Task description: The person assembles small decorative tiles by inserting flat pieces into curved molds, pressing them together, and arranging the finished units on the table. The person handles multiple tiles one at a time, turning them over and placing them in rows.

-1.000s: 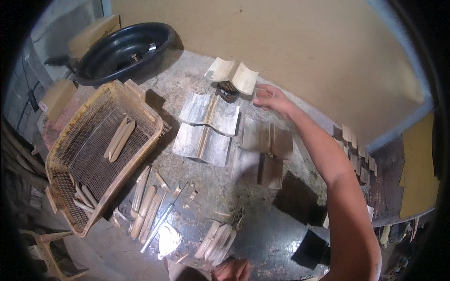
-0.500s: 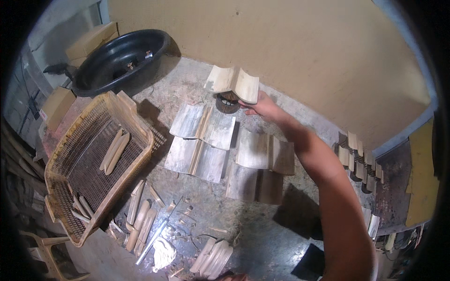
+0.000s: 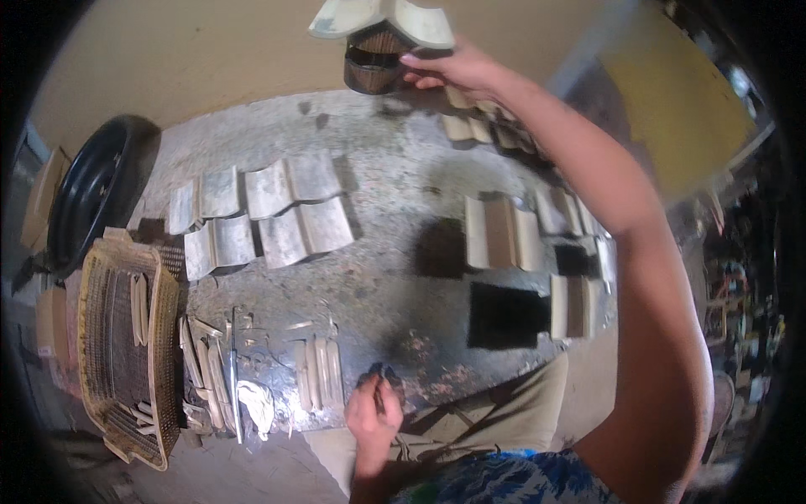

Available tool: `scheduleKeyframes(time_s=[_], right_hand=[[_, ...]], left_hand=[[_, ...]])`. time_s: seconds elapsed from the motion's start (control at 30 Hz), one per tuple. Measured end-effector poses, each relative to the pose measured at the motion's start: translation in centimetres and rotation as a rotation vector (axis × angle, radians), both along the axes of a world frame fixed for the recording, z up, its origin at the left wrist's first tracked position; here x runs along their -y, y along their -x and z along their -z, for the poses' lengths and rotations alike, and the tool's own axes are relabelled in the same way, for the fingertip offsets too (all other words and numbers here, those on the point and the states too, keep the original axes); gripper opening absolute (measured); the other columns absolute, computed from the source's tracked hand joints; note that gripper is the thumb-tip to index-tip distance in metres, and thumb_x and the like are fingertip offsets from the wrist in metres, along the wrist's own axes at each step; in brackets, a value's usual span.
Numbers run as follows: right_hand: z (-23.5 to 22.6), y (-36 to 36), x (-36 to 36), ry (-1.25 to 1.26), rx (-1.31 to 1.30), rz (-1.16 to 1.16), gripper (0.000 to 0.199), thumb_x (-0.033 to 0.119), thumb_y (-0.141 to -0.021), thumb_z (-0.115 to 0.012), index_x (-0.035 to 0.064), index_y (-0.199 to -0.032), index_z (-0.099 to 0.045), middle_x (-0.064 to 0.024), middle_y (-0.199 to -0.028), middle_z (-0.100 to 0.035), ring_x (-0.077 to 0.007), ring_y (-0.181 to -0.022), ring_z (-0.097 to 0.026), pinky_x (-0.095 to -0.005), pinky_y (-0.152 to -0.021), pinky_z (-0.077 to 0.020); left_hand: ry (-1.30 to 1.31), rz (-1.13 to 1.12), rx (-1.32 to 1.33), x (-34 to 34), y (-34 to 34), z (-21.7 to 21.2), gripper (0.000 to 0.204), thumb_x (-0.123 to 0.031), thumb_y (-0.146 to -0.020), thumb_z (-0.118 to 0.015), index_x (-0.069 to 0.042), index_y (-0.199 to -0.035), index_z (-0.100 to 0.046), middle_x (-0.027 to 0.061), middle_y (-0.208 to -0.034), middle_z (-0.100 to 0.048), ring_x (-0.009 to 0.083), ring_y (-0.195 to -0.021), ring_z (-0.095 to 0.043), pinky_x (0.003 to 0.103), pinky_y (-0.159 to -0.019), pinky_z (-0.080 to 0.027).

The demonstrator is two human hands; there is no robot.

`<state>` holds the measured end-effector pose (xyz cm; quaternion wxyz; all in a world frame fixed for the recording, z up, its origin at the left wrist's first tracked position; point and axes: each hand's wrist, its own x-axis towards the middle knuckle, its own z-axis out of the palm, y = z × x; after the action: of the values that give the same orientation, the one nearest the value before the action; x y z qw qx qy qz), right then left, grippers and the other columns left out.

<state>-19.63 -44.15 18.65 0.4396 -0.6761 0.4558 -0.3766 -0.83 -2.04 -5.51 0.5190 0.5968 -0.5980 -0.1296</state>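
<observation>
My right hand grips a small house-shaped bamboo piece, raised at the far side of the table. Its roof is two curved pale bamboo halves, and below sits a dark round cup-like base. Thumb and fingers are on the side of that base. Near the table's front edge my left hand is closed at something small and dark, too unclear to name. Several similar pale roof pieces stand in pairs on the left of the table, and another stands on the right.
A yellowish woven plastic basket with bamboo strips stands at the left, a black basin behind it. Bamboo pieces, a thin metal rod and a white cloth lie at the front left. More roof pieces stand at the far right.
The view has swung to the right. My right hand has lifted the house-shaped bamboo piece off the table and carried it rightward. My left hand has come into clear view at the front edge.
</observation>
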Motion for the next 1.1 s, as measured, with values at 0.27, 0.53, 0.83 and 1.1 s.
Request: scheduleKeyframes(time_s=[0.27, 0.53, 0.83, 1.1], right_hand=[[-4.5, 10.2, -26.3, -0.074, -0.051, 0.114, 0.050, 0.027, -0.086, -0.078, -0.0029, -0.120, -0.058, -0.0129, -0.101, -0.068, -0.0194, -0.093, -0.068, -0.0331, -0.081, -0.0601], [13.7, 12.3, -41.6, -0.027, 0.073, 0.284, 0.053, -0.001, -0.081, -0.075, 0.0005, -0.129, -0.054, -0.0095, -0.121, -0.064, -0.0183, -0.112, -0.062, -0.0336, -0.096, -0.0505], [22.1, 10.5, -41.5, 0.129, -0.050, 0.153, 0.034, -0.001, -0.078, -0.071, -0.0029, -0.111, -0.064, -0.0166, -0.105, -0.072, -0.0195, -0.100, -0.068, -0.0334, -0.087, -0.0516], [25.5, 11.3, -39.1, 0.090, -0.005, 0.253, 0.031, -0.003, -0.078, -0.069, -0.0033, -0.108, -0.064, -0.0161, -0.101, -0.073, -0.0191, -0.094, -0.069, -0.0340, -0.083, -0.0528]], left_hand=[[0.113, -0.011, 0.001, -0.1, 0.2, 0.6, 0.013, -0.002, -0.087, -0.066, 0.004, -0.098, -0.065, 0.0206, -0.086, -0.067, 0.0375, -0.073, -0.066, 0.041, -0.066, -0.054], [0.153, 0.053, -0.022, -1.0, -0.3, 1.2, 0.010, -0.002, -0.086, -0.065, 0.002, -0.095, -0.065, 0.0179, -0.084, -0.066, 0.0359, -0.075, -0.065, 0.041, -0.066, -0.052], [0.049, 0.098, -0.022, -4.9, 0.1, -2.6, 0.011, -0.003, -0.086, -0.066, 0.002, -0.095, -0.068, 0.0155, -0.085, -0.068, 0.0261, -0.075, -0.067, 0.034, -0.070, -0.053], [-0.215, 0.202, -0.352, -3.8, 1.5, -3.6, 0.016, -0.011, -0.092, -0.067, 0.003, -0.099, -0.066, 0.0086, -0.083, -0.067, 0.0130, -0.067, -0.062, 0.027, -0.059, -0.050]])
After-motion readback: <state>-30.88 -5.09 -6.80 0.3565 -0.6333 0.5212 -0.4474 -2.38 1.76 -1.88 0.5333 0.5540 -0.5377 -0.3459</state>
